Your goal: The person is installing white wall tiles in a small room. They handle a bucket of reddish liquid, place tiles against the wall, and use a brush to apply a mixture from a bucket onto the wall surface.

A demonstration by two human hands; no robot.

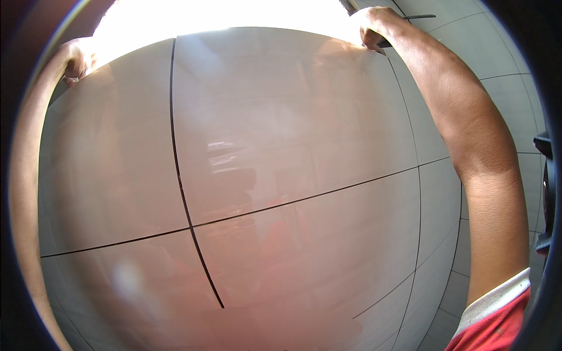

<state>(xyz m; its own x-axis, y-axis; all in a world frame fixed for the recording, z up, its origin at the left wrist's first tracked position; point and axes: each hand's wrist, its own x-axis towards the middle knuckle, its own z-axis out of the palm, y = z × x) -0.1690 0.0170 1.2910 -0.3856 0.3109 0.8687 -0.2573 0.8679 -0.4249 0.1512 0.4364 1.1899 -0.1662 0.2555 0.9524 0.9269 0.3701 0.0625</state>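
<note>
I see my left hand (77,58) and right hand (373,28) curled over the far corners of the big glossy tile (281,134) held above the tiled floor (492,64), so I'd keep it level, grips even.

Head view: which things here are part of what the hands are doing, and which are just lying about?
In hand:
- large glossy pale tile, gripped at its far edge
- left hand, on the tile's far left corner
- right hand, on its far right corner

Lying about:
- tiled floor beyond the tile
- thin dark rod by the right hand
- dark object at the right rim, unclear
</note>
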